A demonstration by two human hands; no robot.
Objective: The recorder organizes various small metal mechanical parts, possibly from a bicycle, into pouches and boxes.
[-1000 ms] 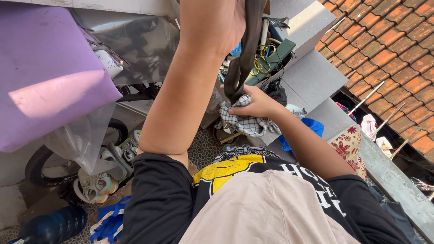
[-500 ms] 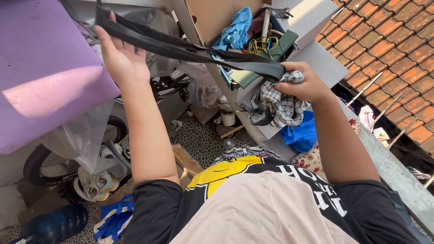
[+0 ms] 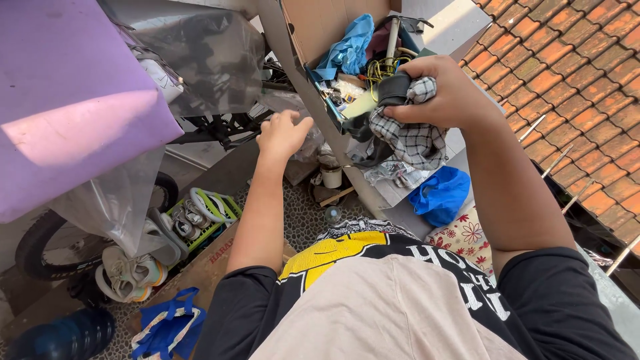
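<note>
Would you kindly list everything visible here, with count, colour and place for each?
Rubber strap: one, black, gripped in the right hand.
Checked cloth: one, black and white, hanging from the right hand.
Cardboard box: one, brown, top centre, holding a blue rag and yellow cord.
Plastic bag: one, blue, on the ledge below the cloth.
Foam sheet: one, purple, upper left.
Bicycle wheel: one, black, lower left.
Sandals: several, pale, beside the wheel.
Roof tiles: many, orange, right.
Left hand: empty, open, near the box.
Right hand: closed on strap and cloth.
</note>
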